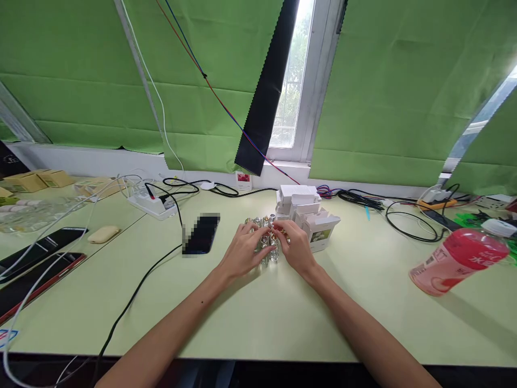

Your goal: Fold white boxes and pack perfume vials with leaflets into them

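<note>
Glass vials [267,253] between both hands' grip

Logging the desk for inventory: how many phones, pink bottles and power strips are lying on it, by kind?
Phones: 3, one by the left hand and two at the left edge
Pink bottle: 1
Power strip: 1
Total: 5

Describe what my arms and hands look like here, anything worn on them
Both forearms are bare from the bottom edge of the picture up to the wrists: no sleeves, gloves, watch or bracelet show. The left hand and right hand are bare too, and no rings can be made out at this size. The left forearm has a small dark mark partway along it.
</note>
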Demonstrator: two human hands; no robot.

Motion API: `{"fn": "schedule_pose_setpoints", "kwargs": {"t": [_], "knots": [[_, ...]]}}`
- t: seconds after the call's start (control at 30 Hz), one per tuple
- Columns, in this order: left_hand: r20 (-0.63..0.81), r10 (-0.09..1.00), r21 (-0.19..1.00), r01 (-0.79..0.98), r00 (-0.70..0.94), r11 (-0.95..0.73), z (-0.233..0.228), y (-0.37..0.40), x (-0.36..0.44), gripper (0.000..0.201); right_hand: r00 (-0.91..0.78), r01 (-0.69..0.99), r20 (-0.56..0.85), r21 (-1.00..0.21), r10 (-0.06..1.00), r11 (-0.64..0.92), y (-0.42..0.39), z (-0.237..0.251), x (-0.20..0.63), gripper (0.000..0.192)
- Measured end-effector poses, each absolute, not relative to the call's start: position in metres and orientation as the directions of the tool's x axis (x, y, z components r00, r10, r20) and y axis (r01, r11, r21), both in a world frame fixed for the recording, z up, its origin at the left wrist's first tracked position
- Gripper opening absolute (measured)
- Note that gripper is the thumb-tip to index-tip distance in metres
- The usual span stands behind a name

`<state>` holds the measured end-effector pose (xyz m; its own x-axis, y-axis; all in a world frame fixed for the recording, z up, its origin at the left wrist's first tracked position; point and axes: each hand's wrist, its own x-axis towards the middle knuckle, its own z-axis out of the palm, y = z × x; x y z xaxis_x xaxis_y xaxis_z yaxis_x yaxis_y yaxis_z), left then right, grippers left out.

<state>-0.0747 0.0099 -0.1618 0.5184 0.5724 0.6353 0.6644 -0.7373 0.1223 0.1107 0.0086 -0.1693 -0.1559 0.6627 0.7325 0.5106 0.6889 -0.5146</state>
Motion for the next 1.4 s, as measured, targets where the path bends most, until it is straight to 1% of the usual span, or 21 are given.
{"fn": "schedule_pose_setpoints", "kwargs": {"t": [0.1, 0.3, 0.6, 0.8, 1.0, 1.13, 1.27, 1.4], "knots": [[0.643, 0.565, 0.122, 0.66, 0.517, -0.742, -0.1627, 0.0097, -0.0746, 0.032, -0.169, 0.506, 0.755, -0.485, 0.634, 0.713, 0.0092, -0.1708, 0.1107, 0.021], [0.662, 0.539, 0.122, 0.636, 0.52, -0.762, -0.161, 0.0076, -0.0734, 0.028, -0.18, 0.494, 0.773, -0.464, 0.609, 0.735, 0.0089, -0.173, 0.1117, 0.021], [0.689, 0.509, 0.105, 0.624, 0.516, -0.775, -0.1606, 0.0075, -0.0727, 0.027, -0.158, 0.485, 0.764, -0.492, 0.626, 0.723, 0.0068, -0.1714, 0.1134, 0.02], [0.709, 0.481, 0.08, 0.62, 0.515, -0.781, -0.1604, 0.0076, -0.0719, 0.036, -0.148, 0.495, 0.782, -0.471, 0.605, 0.73, 0.0046, -0.1693, 0.114, 0.02], [0.72, 0.477, 0.077, 0.624, 0.505, -0.778, -0.1601, 0.0079, -0.0711, 0.036, -0.131, 0.498, 0.792, -0.468, 0.596, 0.73, 0.0041, -0.1694, 0.1147, 0.022], [0.721, 0.47, 0.059, 0.63, 0.509, -0.774, -0.1602, 0.0077, -0.0708, 0.035, -0.148, 0.499, 0.775, -0.478, 0.615, 0.723, 0.0045, -0.1702, 0.1149, 0.023], [0.716, 0.474, 0.061, 0.631, 0.513, -0.774, -0.1605, 0.0072, -0.0705, 0.035, -0.154, 0.484, 0.778, -0.478, 0.61, 0.733, 0.0049, -0.1708, 0.1152, 0.023], [0.71, 0.481, 0.063, 0.633, 0.515, -0.771, -0.1603, 0.0068, -0.0704, 0.035, -0.166, 0.494, 0.762, -0.485, 0.626, 0.721, 0.0039, -0.1701, 0.1156, 0.023]]}}
